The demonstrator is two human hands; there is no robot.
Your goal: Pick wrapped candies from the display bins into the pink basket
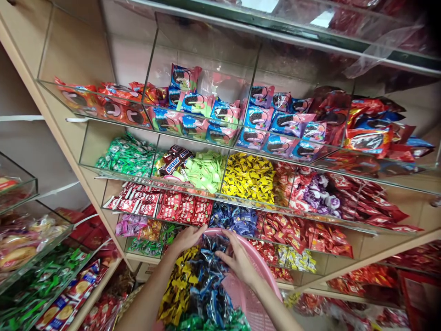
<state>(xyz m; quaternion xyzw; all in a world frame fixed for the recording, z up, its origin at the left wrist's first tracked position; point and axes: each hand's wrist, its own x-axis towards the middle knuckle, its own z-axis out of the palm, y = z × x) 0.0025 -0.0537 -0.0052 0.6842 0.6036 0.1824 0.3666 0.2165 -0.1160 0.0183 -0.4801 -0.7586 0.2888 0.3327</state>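
Note:
A pink plastic basket (272, 271) sits low in front of me, below the shelf front. Blue-wrapped candies (210, 285) are heaped in it, with yellow-wrapped candies (177, 287) at the left and green-wrapped candies (206, 323) nearest me. My left hand (188, 239) reaches to the basket's far rim, its visible fingers stretched out beside the blue heap. My right hand (238, 257) is over the basket on the other side, thumb and fingers apart, close against the blue candies. Whether the fingertips touch candies is hard to see.
Behind the basket, a bin of blue-wrapped candies (234, 219) stands among red ones. Yellow candies (248, 179), green candies (127, 155) and Snickers bars (175, 161) fill glass-divided bins above. Packaged cookies (196, 103) line the upper shelf. Another shelf (44, 271) rises at left.

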